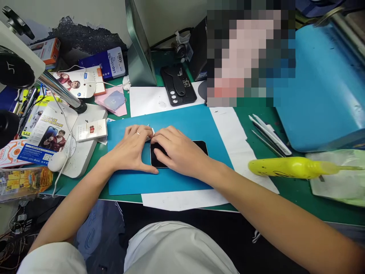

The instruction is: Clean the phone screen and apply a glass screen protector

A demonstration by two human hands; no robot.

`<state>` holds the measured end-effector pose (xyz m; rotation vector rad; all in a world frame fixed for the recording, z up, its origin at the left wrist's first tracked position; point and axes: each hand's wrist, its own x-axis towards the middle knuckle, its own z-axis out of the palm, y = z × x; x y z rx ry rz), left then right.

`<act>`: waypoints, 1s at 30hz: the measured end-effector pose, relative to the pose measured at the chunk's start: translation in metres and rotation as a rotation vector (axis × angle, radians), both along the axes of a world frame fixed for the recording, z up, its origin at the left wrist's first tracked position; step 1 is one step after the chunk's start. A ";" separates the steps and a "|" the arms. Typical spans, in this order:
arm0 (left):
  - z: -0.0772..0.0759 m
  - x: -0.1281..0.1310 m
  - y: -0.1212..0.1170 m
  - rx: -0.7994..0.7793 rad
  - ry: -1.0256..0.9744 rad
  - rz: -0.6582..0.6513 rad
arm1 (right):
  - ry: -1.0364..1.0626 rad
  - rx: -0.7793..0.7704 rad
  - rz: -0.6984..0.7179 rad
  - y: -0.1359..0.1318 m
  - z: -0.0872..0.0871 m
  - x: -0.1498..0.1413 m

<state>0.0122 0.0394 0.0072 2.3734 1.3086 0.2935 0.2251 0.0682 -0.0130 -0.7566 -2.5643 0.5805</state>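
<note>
A smartphone (186, 147) with a dark screen and pale frame lies flat on a blue work mat (128, 182). My right hand (178, 152) covers much of it, fingers and thumb bent onto its left end. At that same end is my left hand (128, 148), its thumb stretched out by the phone's near edge and its other fingers curved beyond the far edge. A small white piece (151, 134) shows between the two hands' fingertips; which hand touches it is unclear. The right fingertips are partly hidden, and the phone's middle is covered.
A black phone case (178, 84) lies behind the mat. To the right are tweezers-like tools (269, 135), a yellow bottle (285, 167) and a blue box-like object (322, 91). A microscope stand (85, 152), a small white box (92, 130) and packages (47, 140) crowd the left.
</note>
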 end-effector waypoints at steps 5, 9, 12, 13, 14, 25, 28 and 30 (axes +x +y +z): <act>-0.002 0.000 0.000 0.016 0.030 -0.020 | -0.026 0.034 -0.077 -0.005 0.001 -0.007; -0.003 0.000 0.001 0.030 0.025 -0.021 | -0.056 0.045 -0.115 -0.007 0.002 -0.010; -0.004 0.001 0.002 0.036 0.023 -0.024 | -0.043 0.068 -0.143 -0.008 0.000 -0.012; -0.004 0.001 0.002 0.037 0.023 -0.023 | -0.034 0.077 -0.154 -0.008 -0.001 -0.012; -0.005 0.002 0.002 0.038 0.023 -0.021 | -0.024 0.083 -0.164 -0.009 -0.002 -0.013; -0.008 0.003 0.001 0.043 -0.014 -0.026 | 0.010 0.029 -0.193 -0.011 -0.006 -0.017; -0.008 0.003 0.001 0.042 -0.009 -0.027 | -0.003 0.040 -0.207 -0.011 -0.004 -0.018; -0.008 0.003 0.002 0.039 -0.005 -0.030 | -0.021 0.042 -0.213 -0.011 -0.003 -0.019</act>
